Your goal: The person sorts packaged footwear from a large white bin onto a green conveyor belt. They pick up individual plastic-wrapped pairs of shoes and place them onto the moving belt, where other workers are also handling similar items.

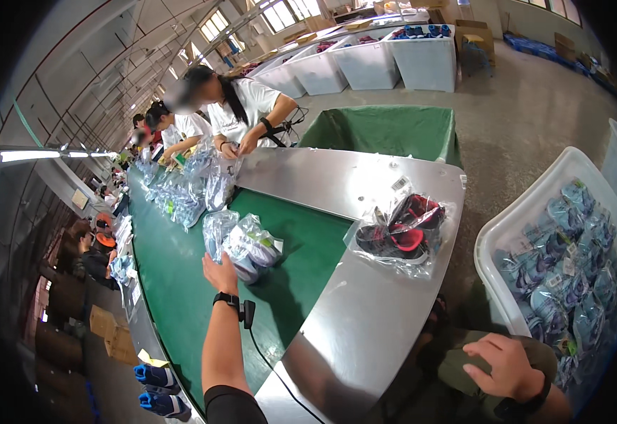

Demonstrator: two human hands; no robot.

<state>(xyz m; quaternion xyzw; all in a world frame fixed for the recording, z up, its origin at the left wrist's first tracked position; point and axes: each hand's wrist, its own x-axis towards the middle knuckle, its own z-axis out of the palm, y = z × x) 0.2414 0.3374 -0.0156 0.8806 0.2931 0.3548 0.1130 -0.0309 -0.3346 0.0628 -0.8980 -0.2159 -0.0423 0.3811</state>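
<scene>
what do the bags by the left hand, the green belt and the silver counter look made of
Bags by the left hand: clear, thin plastic film, by the crinkles, glare and shoes showing through.
Green belt: smooth, slightly glossy, probably rubber or plastic-coated; the soft sheen leaves it open.
Silver counter: likely bare sheet metal, given its grey colour and bright, blurred reflections.

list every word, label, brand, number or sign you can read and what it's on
None can be read.
Sticker on the bagged red-and-black shoes: too small.
White label on the bagged pale shoes by the left hand: too small.
Tag among the bagged shoes in the white bin: too small.
</scene>
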